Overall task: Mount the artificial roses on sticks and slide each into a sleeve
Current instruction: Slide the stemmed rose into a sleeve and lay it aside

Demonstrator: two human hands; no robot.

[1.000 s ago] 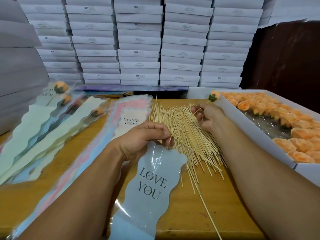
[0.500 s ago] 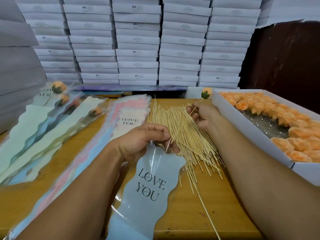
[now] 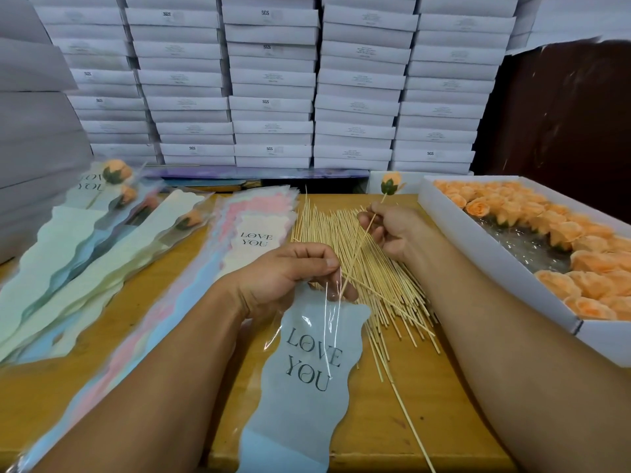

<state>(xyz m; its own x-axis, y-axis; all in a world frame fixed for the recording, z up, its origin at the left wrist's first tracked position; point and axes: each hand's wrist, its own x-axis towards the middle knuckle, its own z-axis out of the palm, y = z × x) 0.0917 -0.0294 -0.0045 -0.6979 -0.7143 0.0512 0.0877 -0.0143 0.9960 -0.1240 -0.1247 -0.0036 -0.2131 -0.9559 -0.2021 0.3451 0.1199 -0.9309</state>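
The left hand (image 3: 290, 278) is pinching the clear mouth of the blue sleeve (image 3: 307, 363), printed LOVE YOU, probably to be holding it open so a thin tip can find its way in. The right hand (image 3: 392, 230), further off and to the right, is gripping the stick (image 3: 355, 254) high up near the mounted rose (image 3: 390, 183), which is likely giving it steering over the lower end; that end is reaching the sleeve mouth beside the left fingers, though how far inside it is going I cannot tell. Just under both hands the loose sticks (image 3: 368, 274) are lying fanned on the wooden table (image 3: 375, 421). On the right the white tray (image 3: 495, 268) of peach roses is sitting close. To the left the empty sleeves (image 3: 252, 216) are waiting, and beyond them the finished roses in sleeves (image 3: 112, 213) are piling up at the far left.
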